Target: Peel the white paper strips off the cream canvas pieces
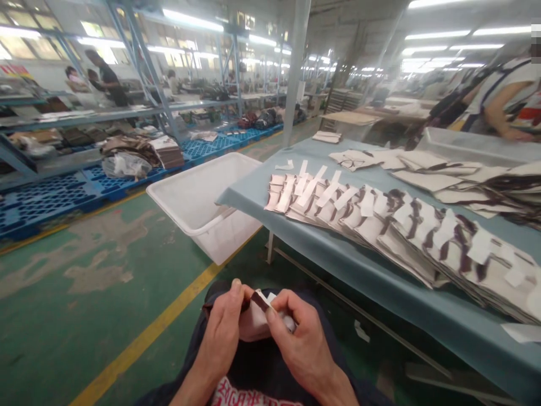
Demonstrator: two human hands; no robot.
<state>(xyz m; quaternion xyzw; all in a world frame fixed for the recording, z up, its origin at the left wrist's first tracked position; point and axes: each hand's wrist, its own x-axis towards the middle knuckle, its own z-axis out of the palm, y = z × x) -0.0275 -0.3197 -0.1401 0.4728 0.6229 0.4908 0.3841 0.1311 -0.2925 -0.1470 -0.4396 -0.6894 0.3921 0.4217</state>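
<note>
Low over my lap, my left hand (224, 321) and my right hand (300, 332) are both closed on one small pale fabric piece (252, 324). A dark brown strip (261, 301) runs along its upper edge, between my two hands. At the strip's right end my right thumb and fingers pinch, with a bit of white paper (271, 297) showing beside them. My left fingertips are partly hidden behind the piece. To the right, a long overlapping row of pale pieces (367, 225) with dark strips and white tabs lies on the blue-green covered table (296, 228).
A white plastic tub (188, 231) stands left of the table. More pale pieces (439, 177) lie at the table's far side, near a translucent bin (473, 145) and a co-worker's arm (502, 107). Blue pallets (63, 192) and shelving hold stacked goods at the left.
</note>
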